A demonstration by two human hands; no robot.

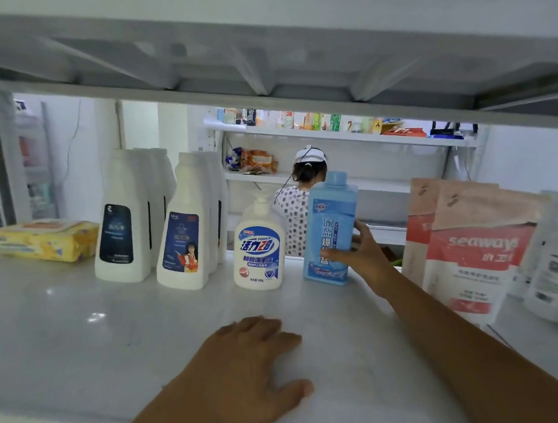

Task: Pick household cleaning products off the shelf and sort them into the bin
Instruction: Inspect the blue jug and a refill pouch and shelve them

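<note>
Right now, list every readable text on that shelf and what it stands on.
"seaway": red-and-brown paper pouch.
"POWER", "活力28", "抑菌洗手液": white plastic pump bottle.
"液态": tall light-blue plastic bottle; the lower characters are partly covered by the right hand.
Too blurred to read: dark labels on the two white plastic jugs, the yellow soft pack, and the clear bottles at far right.

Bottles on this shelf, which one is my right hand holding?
The light blue bottle, the only blue-bodied one; the right hand grips it low down. It stands between the white pump bottle and the seaway pouches.
</note>
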